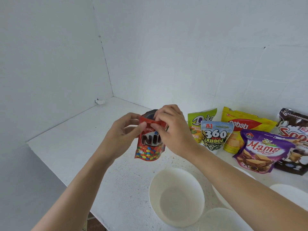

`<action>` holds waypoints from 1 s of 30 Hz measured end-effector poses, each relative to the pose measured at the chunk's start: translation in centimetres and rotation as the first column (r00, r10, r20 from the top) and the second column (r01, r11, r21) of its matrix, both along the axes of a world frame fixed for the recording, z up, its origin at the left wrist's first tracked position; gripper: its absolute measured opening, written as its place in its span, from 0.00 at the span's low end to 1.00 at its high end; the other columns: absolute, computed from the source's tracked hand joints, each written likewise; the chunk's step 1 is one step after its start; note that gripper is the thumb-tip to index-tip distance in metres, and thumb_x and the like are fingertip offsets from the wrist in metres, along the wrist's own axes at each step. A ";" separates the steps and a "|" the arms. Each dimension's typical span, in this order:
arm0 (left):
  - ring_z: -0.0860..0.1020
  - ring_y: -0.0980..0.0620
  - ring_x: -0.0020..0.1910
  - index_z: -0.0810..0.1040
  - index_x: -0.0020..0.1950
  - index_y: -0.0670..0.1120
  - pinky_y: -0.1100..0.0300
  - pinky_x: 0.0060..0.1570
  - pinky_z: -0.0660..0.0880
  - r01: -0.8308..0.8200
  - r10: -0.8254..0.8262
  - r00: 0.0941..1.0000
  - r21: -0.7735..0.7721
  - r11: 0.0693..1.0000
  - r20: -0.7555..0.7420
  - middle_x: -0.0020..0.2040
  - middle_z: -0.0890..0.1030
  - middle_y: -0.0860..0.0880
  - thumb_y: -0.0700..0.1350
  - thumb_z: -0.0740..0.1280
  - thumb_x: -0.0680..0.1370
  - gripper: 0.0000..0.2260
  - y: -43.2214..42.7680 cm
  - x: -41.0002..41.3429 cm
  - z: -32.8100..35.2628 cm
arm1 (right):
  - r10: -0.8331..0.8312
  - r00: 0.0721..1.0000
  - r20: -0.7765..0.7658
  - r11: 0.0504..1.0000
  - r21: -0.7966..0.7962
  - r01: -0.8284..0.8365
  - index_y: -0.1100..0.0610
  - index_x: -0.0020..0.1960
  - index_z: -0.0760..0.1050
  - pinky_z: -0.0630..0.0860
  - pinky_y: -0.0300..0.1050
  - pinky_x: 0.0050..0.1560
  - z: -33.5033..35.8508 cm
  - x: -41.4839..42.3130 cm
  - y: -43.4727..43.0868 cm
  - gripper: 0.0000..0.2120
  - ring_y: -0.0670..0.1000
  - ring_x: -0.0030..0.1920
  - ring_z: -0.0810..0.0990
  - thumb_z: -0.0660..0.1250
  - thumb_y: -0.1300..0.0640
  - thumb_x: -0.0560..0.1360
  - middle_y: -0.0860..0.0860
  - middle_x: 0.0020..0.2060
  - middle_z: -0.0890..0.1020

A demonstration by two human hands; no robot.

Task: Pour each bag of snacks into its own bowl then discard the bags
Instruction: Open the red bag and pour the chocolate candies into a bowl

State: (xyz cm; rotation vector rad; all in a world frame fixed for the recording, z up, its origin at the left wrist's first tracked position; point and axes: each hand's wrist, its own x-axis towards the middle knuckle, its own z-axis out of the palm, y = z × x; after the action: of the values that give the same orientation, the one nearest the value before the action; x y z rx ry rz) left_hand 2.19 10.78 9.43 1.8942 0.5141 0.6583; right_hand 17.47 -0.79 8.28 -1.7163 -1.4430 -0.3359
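Observation:
A red bag of coloured chocolate candies (148, 147) hangs upright above the white counter, its top pulled open. My left hand (122, 132) pinches the left side of the bag's mouth and my right hand (171, 129) pinches the right side. An empty white bowl (176, 197) stands on the counter just below and to the right of the bag. More white bowls sit beside it, one at the bottom (223, 220), one behind my right forearm (220, 195) and one at the right edge (290, 194).
Several unopened snack bags lean by the tiled back wall on the right: a green one (196, 120), a sunflower-seed bag (215, 134), a yellow one (241, 124), a purple wafer bag (260, 152) and a dark brown one (295, 130). The counter's left edge (55, 165) drops off.

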 end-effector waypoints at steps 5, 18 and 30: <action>0.85 0.53 0.49 0.81 0.51 0.50 0.57 0.48 0.83 -0.109 0.110 0.991 -0.014 0.994 0.073 0.47 0.86 0.54 0.46 0.65 0.83 0.05 -0.7 0.4 -1.5 | 0.007 0.987 -0.161 0.998 0.056 0.002 0.58 0.44 0.77 0.76 0.57 0.51 1.6 -0.1 -0.5 0.09 0.50 0.45 0.77 0.68 0.51 0.76 0.48 0.41 0.79; 0.84 0.50 0.54 0.76 0.57 0.53 0.58 0.47 0.84 -0.057 0.061 0.997 -0.101 0.993 0.036 0.54 0.83 0.51 0.50 0.61 0.84 0.06 -3.5 0.2 -3.6 | -0.024 0.854 -0.519 0.985 0.133 0.108 0.60 0.43 0.77 0.79 0.39 0.37 3.1 -0.2 -2.8 0.10 0.45 0.43 0.82 0.70 0.54 0.78 0.50 0.39 0.82; 0.82 0.46 0.62 0.62 0.71 0.67 0.43 0.62 0.79 0.117 -0.072 0.990 -0.408 0.906 0.124 0.64 0.80 0.50 0.59 0.68 0.79 0.24 -8.3 -1.6 -5.3 | -0.048 0.807 -0.589 0.964 0.185 0.193 0.54 0.39 0.78 0.82 0.49 0.42 4.4 0.5 -6.8 0.10 0.48 0.44 0.84 0.72 0.52 0.76 0.48 0.37 0.84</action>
State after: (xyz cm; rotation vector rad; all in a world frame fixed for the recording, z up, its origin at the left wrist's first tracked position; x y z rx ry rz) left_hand 0.61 2.45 4.15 1.4645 0.4497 0.5333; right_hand 17.97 -7.63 12.65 -1.5331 -0.8078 -0.0310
